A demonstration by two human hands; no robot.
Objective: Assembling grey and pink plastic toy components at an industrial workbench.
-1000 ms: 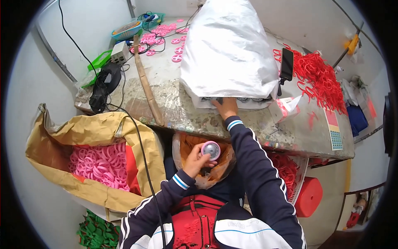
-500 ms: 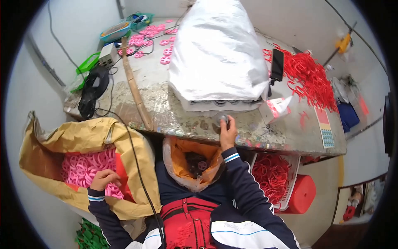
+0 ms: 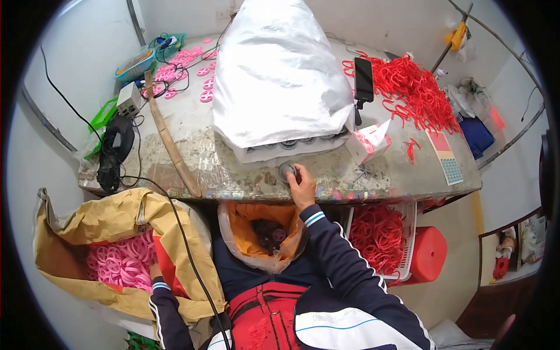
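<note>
My right hand (image 3: 301, 188) is at the table's front edge, its thumb and fingers closed on a small grey round disc (image 3: 286, 170) that rests on or just above the tabletop. My left hand (image 3: 154, 270) reaches into a tan woven sack (image 3: 122, 205) on the left, among many pink spoked rings (image 3: 125, 259); its fingers are hidden. Between my legs stands an orange-lined plastic bag (image 3: 232, 224) with dark round parts and a pink wheel (image 3: 279, 234) inside. Just beyond my right hand lies a big white sack (image 3: 280, 76), dark round pieces showing at its mouth.
A wooden strip (image 3: 169, 137) and a black cable cross the left side. Right of the white sack stand a phone (image 3: 363, 79), a tissue box (image 3: 368, 144) and a heap of red strips (image 3: 417, 93). A white basket (image 3: 410, 233) of red pieces sits below, beside a red stool (image 3: 430, 254).
My left hand has gone down from above the pink rings into the sack. My right hand stays at the grey disc, which now lies flatter. The whole view has shifted slightly.
</note>
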